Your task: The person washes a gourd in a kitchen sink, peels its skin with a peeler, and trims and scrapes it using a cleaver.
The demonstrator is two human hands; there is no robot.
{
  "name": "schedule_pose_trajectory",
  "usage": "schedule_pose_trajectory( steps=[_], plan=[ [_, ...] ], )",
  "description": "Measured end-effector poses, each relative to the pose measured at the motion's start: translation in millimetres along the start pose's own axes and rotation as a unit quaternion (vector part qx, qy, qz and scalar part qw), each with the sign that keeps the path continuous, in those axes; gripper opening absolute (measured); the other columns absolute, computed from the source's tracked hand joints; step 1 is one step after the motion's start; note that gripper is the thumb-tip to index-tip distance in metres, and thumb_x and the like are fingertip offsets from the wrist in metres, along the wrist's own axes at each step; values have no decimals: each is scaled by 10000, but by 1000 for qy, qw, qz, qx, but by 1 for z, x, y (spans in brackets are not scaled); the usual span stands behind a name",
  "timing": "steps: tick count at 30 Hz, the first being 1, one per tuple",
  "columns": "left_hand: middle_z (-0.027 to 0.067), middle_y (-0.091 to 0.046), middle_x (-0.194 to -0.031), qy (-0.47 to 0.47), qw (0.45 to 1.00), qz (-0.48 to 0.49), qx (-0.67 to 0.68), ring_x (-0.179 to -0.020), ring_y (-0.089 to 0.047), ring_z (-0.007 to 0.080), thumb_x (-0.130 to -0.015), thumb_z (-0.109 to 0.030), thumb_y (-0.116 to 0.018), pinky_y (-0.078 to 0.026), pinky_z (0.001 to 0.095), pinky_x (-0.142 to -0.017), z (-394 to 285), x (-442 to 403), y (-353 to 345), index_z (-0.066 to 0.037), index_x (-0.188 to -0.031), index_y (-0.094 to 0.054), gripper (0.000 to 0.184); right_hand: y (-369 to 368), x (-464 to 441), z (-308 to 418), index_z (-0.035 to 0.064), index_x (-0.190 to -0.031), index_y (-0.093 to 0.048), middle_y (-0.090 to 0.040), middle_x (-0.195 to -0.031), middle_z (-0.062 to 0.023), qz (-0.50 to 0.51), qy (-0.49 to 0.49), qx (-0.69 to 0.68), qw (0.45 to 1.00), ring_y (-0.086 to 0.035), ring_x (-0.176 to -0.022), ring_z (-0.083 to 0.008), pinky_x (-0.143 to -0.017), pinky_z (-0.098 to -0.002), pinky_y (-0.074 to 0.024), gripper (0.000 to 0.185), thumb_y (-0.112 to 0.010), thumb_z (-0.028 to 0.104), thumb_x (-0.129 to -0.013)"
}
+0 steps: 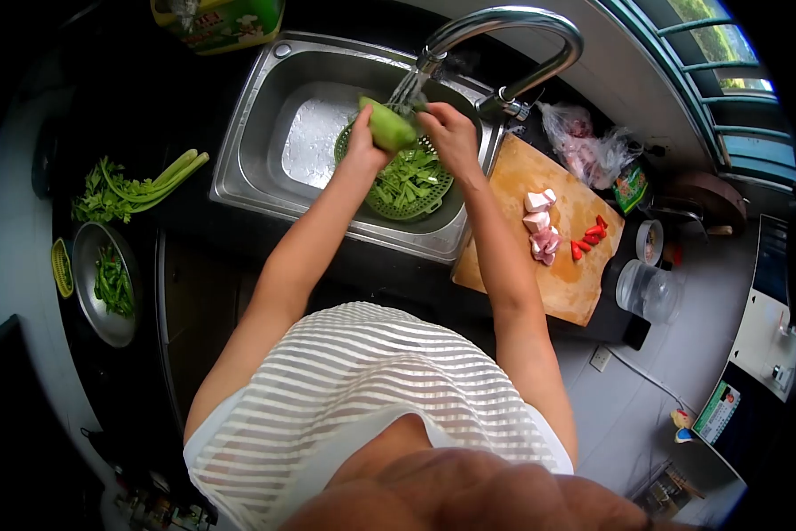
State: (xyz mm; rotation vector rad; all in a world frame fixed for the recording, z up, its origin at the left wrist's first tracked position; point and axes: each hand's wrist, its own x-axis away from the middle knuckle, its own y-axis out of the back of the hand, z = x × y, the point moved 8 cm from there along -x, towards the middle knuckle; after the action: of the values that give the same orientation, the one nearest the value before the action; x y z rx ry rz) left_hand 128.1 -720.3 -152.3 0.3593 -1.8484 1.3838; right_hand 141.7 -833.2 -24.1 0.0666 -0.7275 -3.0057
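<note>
Over the sink (258, 190), my left hand (363, 142) grips a green vegetable (389, 128) under water running from the faucet (504, 16). My right hand (449, 137) is at the vegetable's right end with its fingers bent; what lies between them is blurred. Below both hands, a green colander (416, 209) in the sink holds cut green pieces (404, 181). To the right, a wooden cutting board (504, 190) carries pale and pink meat chunks (540, 223) and several red pepper pieces (590, 237).
Leafy celery stalks (141, 190) lie left of the sink, above a metal bowl (123, 326) of green pieces. Plastic bags (584, 142) and a clear container (648, 292) stand beyond the board. A green-yellow box (225, 25) is behind the sink.
</note>
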Motion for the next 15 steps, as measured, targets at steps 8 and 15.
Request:
schedule_pose_trajectory(
  steps=[8,15],
  plan=[
    [132,-516,-1082,-4,993,-28,117,-963,-525,316,-845,-455,-374,-440,490,-821,-7,-43,-36,-76,-1096,-455,462,19,79,-40,57,-829,-534,-509,-630,19,-64,-195,-303,931,-487,-561,-53,-479,-178,-374,103,-447,112,-842],
    [122,-535,-989,74,987,63,-124,-910,-540,304,-778,-316,-541,-466,447,-802,-8,-4,0,-55,-1062,-490,389,1,112,-44,47,-981,-597,-605,-838,-167,101,-108,209,967,-583,-798,-302,-666,-335,-451,238,-534,173,-790]
  ],
)
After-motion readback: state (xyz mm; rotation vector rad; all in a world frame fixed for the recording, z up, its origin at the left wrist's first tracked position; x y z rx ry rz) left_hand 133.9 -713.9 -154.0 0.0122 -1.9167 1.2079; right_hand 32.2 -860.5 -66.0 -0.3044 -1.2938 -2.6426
